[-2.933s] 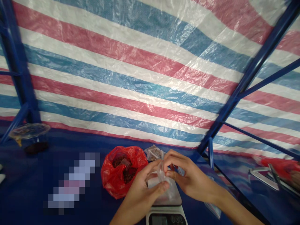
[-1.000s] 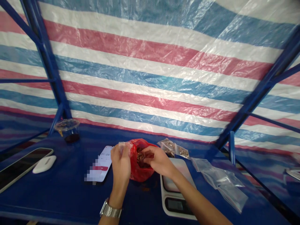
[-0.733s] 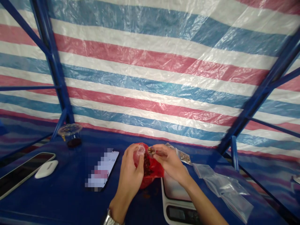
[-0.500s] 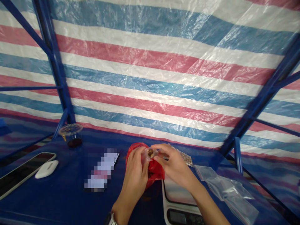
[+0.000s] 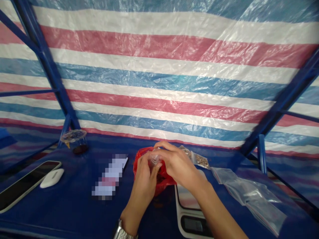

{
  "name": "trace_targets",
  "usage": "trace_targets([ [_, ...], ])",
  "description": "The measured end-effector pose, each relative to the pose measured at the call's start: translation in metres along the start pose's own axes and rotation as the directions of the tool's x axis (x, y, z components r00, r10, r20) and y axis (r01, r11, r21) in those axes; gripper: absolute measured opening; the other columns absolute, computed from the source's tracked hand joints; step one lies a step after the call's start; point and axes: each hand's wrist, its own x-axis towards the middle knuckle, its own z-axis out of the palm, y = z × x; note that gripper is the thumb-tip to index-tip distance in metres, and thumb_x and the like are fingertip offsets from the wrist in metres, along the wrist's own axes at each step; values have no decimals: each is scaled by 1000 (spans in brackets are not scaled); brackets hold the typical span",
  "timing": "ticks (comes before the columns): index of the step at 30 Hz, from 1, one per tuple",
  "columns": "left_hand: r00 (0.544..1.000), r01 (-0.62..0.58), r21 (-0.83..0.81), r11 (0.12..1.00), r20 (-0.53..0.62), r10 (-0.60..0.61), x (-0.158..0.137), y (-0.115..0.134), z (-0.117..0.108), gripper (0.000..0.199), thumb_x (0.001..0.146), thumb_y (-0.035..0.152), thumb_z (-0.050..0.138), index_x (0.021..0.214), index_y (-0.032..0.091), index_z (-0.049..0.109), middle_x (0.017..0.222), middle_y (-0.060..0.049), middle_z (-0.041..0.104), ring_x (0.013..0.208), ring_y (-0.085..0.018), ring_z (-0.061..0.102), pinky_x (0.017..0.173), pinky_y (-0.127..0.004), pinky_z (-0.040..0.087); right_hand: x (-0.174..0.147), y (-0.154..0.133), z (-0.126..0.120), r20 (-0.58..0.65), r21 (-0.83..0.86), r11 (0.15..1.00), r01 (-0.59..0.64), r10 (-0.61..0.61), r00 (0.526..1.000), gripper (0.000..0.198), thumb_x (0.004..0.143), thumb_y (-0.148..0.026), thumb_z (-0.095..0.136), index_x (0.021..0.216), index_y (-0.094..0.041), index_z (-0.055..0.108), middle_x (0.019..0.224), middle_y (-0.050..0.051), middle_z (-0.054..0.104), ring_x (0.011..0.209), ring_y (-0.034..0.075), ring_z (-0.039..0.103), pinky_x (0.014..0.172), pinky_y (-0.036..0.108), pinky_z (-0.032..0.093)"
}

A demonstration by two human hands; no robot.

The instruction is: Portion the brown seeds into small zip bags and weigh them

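Observation:
My left hand is closed around a small clear plastic bag, above the mouth of a red plastic bag. Fingers of my right hand curl over the top of the same clear bag and press on it. What the clear bag contains is hidden by the fingers. Dark brown bits show inside the red bag, whose rim stands open around my hands. Just right of it, partly under my right forearm, lies a white kitchen scale with a dark display.
Small filled zip bags lie behind the scale, and flat clear zip bags to its right. Leftward are a blurred-out phone, a white earbud case, a dark phone and a lidded cup. Blue frame posts rise behind.
My right hand has moved left over the clear bag's opening, which showed brown bits inside before. The view has shifted slightly, and more of the scale's display is uncovered.

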Motion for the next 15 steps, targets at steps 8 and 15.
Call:
trace_targets([
  [8,919,254,39,967,-322,-228,-4,45,-24,40,104,48,41,126,19,57,119,-15,70,111,-31,68,97,-45,52,-13,20,29,86,-28,977,-212,214,973,56,79,7,53,119,-23,77,121,6,71,111,20,68,102,30,49],
  [15,928,370,615,696,-216,-302,-25,44,-20,48,97,49,54,127,11,50,122,-25,64,112,-40,69,87,-47,54,-6,16,55,142,-279,916,-289,337,931,44,82,1,58,118,-17,75,126,11,71,119,27,65,105,39,44],
])
